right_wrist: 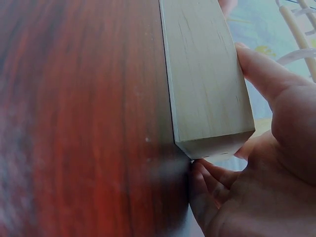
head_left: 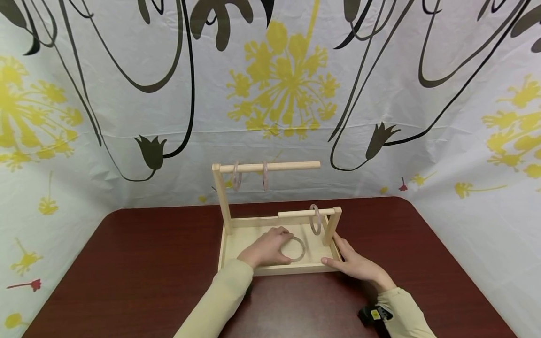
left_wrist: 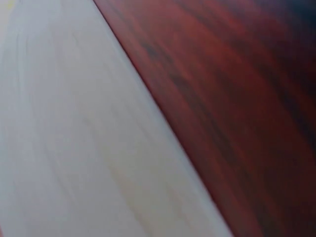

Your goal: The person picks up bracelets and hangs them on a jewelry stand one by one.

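A wooden bangle stand with a shallow tray base (head_left: pixel 291 269) sits on the table. Inside the tray, my left hand (head_left: pixel 267 248) pinches a pale bangle (head_left: pixel 304 249) at its left side, thumb near the front and fingertips behind. My right hand (head_left: pixel 359 266) grips the tray's front right corner (right_wrist: pixel 207 79), thumb over the front rim and fingers along the right side. Two pinkish bangles, a left one (head_left: pixel 234 178) and a right one (head_left: pixel 265 177), hang on the tall rod (head_left: pixel 291 165). Another bangle (head_left: pixel 319 227) hangs on the short rod (head_left: pixel 296 214). The left wrist view shows only tray wall and table.
The dark red-brown table (head_left: pixel 139 272) extends around the stand on both sides. Behind it hangs a white cloth (head_left: pixel 296 148) with yellow and dark plant prints. The tall post (head_left: pixel 222 199) rises at the tray's left, the short post (head_left: pixel 332 226) at its right.
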Tool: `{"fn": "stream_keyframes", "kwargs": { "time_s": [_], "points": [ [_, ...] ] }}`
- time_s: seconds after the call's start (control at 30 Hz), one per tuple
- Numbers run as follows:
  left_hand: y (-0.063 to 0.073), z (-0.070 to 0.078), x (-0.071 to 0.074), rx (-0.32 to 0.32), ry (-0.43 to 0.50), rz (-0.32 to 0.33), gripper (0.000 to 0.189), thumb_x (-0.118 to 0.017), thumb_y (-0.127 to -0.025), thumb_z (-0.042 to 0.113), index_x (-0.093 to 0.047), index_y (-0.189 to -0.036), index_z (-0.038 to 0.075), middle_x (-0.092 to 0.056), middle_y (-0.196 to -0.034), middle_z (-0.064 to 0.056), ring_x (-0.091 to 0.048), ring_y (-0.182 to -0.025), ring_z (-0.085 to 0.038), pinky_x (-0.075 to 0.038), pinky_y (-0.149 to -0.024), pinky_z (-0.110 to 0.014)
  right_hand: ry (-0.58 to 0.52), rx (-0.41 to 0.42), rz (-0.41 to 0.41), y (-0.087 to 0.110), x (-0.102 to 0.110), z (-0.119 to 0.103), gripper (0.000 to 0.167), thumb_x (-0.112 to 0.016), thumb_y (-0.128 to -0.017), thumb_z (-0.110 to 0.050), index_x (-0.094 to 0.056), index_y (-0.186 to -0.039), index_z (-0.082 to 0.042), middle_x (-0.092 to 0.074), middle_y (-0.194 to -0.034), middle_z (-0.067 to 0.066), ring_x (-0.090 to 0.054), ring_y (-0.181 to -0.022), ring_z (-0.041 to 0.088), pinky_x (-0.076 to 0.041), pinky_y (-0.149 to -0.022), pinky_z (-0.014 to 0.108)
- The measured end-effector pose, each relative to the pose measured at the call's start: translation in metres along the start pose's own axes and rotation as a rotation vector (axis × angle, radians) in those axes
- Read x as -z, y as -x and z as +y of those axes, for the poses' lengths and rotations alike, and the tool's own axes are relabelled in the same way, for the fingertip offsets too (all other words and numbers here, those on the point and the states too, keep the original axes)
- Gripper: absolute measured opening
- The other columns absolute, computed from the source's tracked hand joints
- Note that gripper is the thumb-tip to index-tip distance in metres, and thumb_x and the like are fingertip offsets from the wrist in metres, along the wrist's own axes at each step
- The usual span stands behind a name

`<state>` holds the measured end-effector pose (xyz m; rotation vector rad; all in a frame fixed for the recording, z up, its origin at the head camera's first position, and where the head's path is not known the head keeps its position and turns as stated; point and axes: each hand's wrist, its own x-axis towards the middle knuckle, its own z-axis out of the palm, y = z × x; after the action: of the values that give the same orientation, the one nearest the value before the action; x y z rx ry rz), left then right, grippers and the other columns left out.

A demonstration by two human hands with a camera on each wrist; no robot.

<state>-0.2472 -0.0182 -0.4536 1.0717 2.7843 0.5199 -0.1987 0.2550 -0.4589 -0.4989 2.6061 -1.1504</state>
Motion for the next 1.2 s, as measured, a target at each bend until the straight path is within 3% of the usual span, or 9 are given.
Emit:
{"fn": "stream_keyframes", "kwargs": {
  "time_s": [0.43,0.93,1.2],
  "points": [
    [0.017,-0.010,0.004,0.008,0.077,-0.010,0.067,-0.079,-0.080,0.024,-0.053,-0.137,0.001,-0.052,-0.127,-0.010,-0.050,-0.114,-0.023,-0.043,-0.094,-0.032,-0.011,-0.003,-0.010,0.001,0.000,-0.002,0.094,-0.064,-0.093,-0.034,-0.001,-0.153,0.001,-0.014,-0.149,0.033,-0.012,-0.138,0.048,-0.025,-0.102,0.063],
    [0.043,-0.023,0.020,0.050,0.165,-0.042,0.066,-0.077,-0.082,0.015,-0.048,-0.138,-0.004,-0.047,-0.133,-0.018,-0.042,-0.122,-0.035,-0.039,-0.098,-0.046,-0.008,0.006,-0.006,0.001,0.000,-0.002,0.096,-0.065,-0.093,-0.033,0.000,-0.153,0.003,-0.014,-0.149,0.033,-0.013,-0.138,0.048,-0.024,-0.102,0.063],
    [0.042,-0.026,0.014,0.060,0.130,0.015,0.066,-0.080,-0.079,0.022,-0.053,-0.136,0.002,-0.050,-0.130,-0.016,-0.046,-0.118,-0.033,-0.040,-0.094,-0.050,-0.002,0.006,-0.001,0.000,0.000,0.000,0.095,-0.065,-0.093,-0.034,0.000,-0.153,0.003,-0.014,-0.149,0.033,-0.014,-0.138,0.048,-0.024,-0.102,0.062]
  ]
}}
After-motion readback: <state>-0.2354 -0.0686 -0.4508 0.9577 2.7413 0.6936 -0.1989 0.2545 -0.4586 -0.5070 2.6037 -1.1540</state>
